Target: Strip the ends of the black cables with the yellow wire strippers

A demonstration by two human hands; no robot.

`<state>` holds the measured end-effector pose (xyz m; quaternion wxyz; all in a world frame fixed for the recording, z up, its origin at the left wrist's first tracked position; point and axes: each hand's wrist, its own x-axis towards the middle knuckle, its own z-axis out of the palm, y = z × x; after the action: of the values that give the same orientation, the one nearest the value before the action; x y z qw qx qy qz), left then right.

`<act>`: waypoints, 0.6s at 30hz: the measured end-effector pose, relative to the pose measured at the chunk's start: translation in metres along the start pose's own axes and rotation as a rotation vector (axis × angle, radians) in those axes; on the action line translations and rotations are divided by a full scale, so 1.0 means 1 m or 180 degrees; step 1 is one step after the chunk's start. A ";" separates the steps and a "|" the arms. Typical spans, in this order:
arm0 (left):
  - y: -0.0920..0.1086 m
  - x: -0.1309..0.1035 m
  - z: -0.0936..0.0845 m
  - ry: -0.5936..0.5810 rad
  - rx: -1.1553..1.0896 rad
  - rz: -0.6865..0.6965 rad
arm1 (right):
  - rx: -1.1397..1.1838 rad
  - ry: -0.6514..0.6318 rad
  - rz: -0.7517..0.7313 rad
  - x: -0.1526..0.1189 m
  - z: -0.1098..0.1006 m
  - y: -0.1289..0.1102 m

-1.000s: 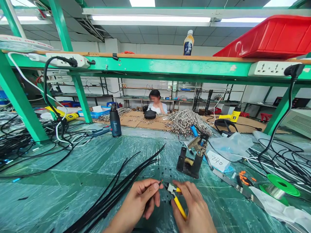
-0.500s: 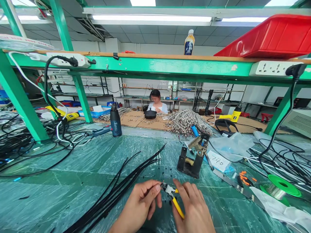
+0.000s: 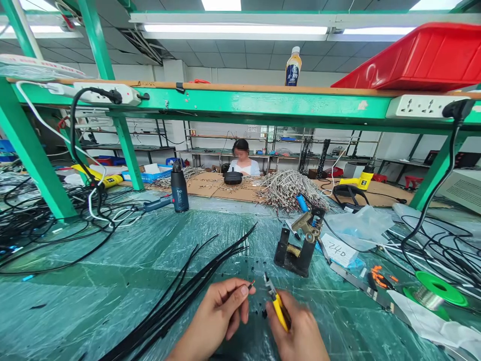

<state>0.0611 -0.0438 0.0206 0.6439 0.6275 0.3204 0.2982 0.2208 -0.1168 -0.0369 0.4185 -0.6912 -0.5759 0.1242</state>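
Note:
Between thumb and forefinger, my left hand [image 3: 226,307] pinches a thin black cable end [image 3: 251,285] with coppery and reddish wire tips showing. My right hand [image 3: 297,321] is wrapped round yellow-handled cutters [image 3: 278,307], whose metal jaws point up and forward, a little to the right of the cable end and apart from it. A bundle of black cables [image 3: 195,281] lies to the left of my left hand. Small black scraps are scattered on the green work surface [image 3: 124,296] near both hands.
A black metal fixture [image 3: 296,250] stands ahead on the right. Farther right are a green solder spool [image 3: 436,290], orange bits and a marked card [image 3: 338,249]. A heat gun [image 3: 179,188] stands back left. Behind are a wire heap [image 3: 291,190] and a seated person [image 3: 243,163].
The cutters have moved right, off the cable end, and now point more upward. My right hand's fingers have closed round the handles. My left hand has barely moved.

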 end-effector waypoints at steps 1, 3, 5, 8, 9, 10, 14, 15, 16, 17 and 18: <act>0.001 0.000 0.000 0.0014 -0.0057 -0.0044 | 0.0276 -0.0033 0.0074 0.001 -0.001 -0.001; 0.003 -0.001 0.001 0.0013 -0.0082 -0.0109 | 0.0807 -0.0155 0.0106 0.004 -0.006 -0.004; 0.002 -0.002 0.002 -0.0013 -0.0012 -0.0121 | 0.1274 -0.0360 0.0156 0.005 -0.011 -0.007; -0.001 -0.003 0.005 -0.0079 0.0204 -0.0100 | 0.1709 -0.0665 0.0280 0.006 -0.016 -0.012; -0.003 -0.004 0.006 -0.0098 0.0321 -0.0055 | 0.1794 -0.0682 0.0287 0.005 -0.016 -0.014; -0.004 -0.005 0.008 -0.0122 0.0461 0.0004 | 0.1851 -0.0681 0.0291 0.005 -0.016 -0.016; -0.006 -0.008 0.014 -0.0155 0.0916 0.0249 | 0.1814 -0.0669 0.0324 0.003 -0.013 -0.019; -0.006 -0.009 0.015 -0.0142 0.1001 0.0310 | 0.1744 -0.0688 0.0306 0.003 -0.014 -0.019; -0.007 -0.009 0.016 -0.0120 0.1098 0.0372 | 0.1668 -0.0719 0.0283 0.004 -0.015 -0.019; -0.008 -0.009 0.016 -0.0092 0.1219 0.0437 | 0.1600 -0.0747 0.0266 0.004 -0.017 -0.019; -0.009 -0.010 0.017 -0.0066 0.1354 0.0499 | 0.1543 -0.0783 0.0262 0.004 -0.019 -0.020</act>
<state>0.0681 -0.0619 0.0117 0.4752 0.7752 0.3197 0.2666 0.2206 -0.1220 -0.0101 0.4932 -0.5734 -0.5473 0.3584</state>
